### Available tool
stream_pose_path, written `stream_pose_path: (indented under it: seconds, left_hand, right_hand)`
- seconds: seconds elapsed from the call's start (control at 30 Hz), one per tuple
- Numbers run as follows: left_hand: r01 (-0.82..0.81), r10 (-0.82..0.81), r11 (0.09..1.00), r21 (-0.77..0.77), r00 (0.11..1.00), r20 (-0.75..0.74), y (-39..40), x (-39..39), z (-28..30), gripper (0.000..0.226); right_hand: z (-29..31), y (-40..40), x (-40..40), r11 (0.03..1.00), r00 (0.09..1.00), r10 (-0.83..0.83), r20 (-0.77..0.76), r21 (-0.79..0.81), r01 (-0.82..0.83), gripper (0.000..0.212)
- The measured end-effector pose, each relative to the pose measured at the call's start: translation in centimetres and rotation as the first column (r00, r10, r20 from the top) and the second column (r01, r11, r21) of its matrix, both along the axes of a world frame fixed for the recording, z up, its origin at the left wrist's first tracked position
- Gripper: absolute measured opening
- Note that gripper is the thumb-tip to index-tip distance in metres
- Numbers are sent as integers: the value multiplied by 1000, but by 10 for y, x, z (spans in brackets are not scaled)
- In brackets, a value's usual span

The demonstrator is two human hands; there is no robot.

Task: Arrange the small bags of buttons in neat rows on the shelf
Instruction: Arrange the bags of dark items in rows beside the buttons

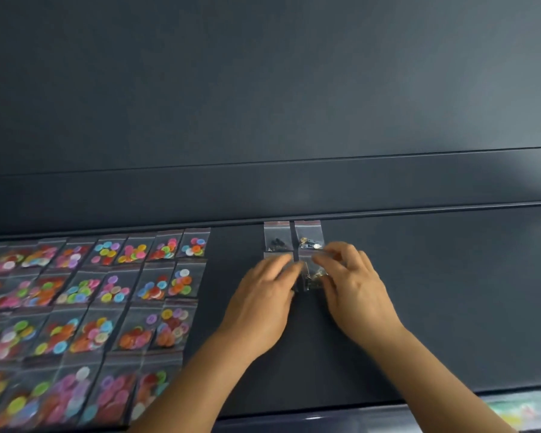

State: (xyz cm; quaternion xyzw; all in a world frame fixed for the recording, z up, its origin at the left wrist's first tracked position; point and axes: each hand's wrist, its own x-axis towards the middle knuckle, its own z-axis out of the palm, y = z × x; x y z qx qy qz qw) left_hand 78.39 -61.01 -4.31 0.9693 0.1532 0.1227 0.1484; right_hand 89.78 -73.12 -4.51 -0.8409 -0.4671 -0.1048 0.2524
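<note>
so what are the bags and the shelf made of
Bags: clear, glossy plastic film, probably zip-lock; the buttons show through, and a red strip runs across the top. Shelf: dark, smooth, matte panel, likely painted metal or laminate; can't tell which.

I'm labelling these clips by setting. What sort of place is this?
Probably a craft or haberdashery shop display, though a stockroom is possible. A long dark shelf holds rows of small clear bags of coloured buttons, and two hands are laying out more bags.

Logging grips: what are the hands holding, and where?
Both the left hand and right hand touch small dark-button bags; blur hides the exact hold.
</note>
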Motion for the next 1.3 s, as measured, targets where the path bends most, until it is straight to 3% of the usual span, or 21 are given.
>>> stream_pose_path:
  seconds: [0.17,0.37,0.47,0.57,0.77,0.93,1.3]
  left_hand:
    - [144,-144,990,-2,988,-61,-11,10,-3,46]
    - [101,-105,988,-113,994,-25,-3,0,-11,50]
    - [23,-29,997,-73,996,-84,2,-7,-17,57]
    - [57,-69,995,-84,986,-153,6,-10,-20,55]
    - [119,-135,986,-120,982,-132,21,-6,-16,49]
    - [-42,41,995,-91,999,-13,18,-1,-17,41]
    - [-158,158,985,-64,987,-5,8,16,-23,36]
  right_hand:
    - [-13,4,10,957,986,-43,-159,-290,-5,44]
    - [-7,1,8,966,995,42,-90,-251,-64,44]
    - [-9,-1,3,926,980,110,-163,-342,-161,46]
    - [-11,-5,1,893,978,125,-167,-412,-184,50]
    - [-9,-5,-1,906,983,142,-115,-386,-176,49]
    - [-8,1,0,979,995,45,-87,-196,-62,27]
    - [-8,15,8,969,994,41,-98,-239,-64,23]
